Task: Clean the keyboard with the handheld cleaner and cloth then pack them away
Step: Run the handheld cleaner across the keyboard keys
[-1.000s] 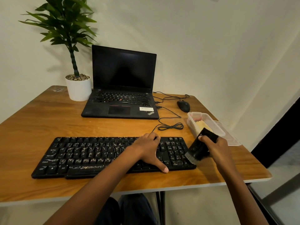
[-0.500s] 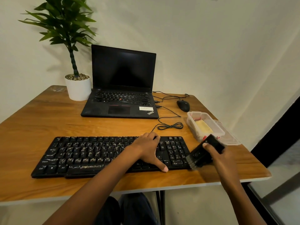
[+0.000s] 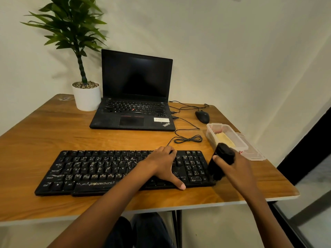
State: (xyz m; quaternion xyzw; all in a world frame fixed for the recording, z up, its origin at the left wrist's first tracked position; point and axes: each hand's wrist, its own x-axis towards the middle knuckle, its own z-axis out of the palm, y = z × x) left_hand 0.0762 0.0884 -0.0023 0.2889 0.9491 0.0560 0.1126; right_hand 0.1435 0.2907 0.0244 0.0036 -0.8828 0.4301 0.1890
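Wooden desk [image 3: 53, 133] in a pale-walled corner: I am tipping the handheld cleaner [image 3: 221, 161], now steeper, onto the keyboard [image 3: 100, 169] at its right edge, right hand [image 3: 234, 169] fingers wrapping it, left hand [image 3: 161, 167] fingers spreading to brace. Cloth [image 3: 224, 139] is waiting, right of centre.

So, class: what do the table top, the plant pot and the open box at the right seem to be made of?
Table top: looks like wood or wood-look laminate; orange-brown grain, slight sheen, pale edge band.
Pot: likely glazed ceramic or plastic; smooth, plain white, opaque.
Box: clear plastic; a yellow cloth shows through its thin walls.
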